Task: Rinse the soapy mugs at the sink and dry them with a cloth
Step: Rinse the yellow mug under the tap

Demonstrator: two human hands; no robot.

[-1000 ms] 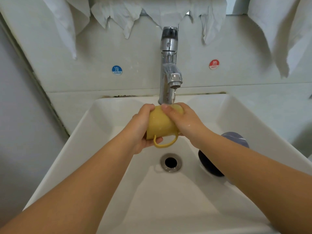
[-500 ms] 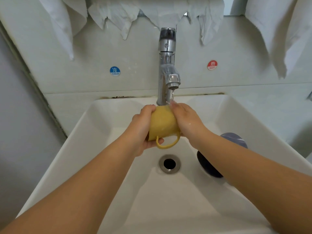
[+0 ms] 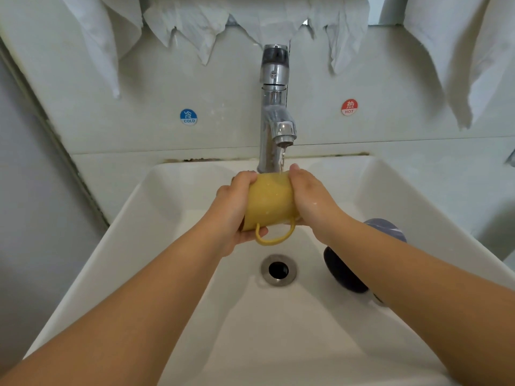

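A white-tiled washroom wall hung with pale cloths (image 3: 457, 59) backs a white sink (image 3: 172, 274), cold and hot stickers flanking a chrome tap (image 3: 274, 107) that runs a thin stream; under it a person holds a yellow mug (image 3: 269, 203) above the basin, just in front of the spout; the left hand (image 3: 235, 210) wraps its fingers round the mug's left side with the thumb tucked under near the handle, while the right hand (image 3: 309, 201) cups the right side, fingers curled over the far edge; the mug lies tipped, its long axis running away from the person toward the tap, handle hanging down toward the drain (image 3: 278, 270), and the water lands on its far upper end; both hands are equally near it, so the turn to rinse the inside looks a matter of rolling the wrists; a second, dark blue mug (image 3: 345, 271) lies on its side in the basin to the right of the drain, partly hidden under the right forearm, seemingly not yet rinsed.
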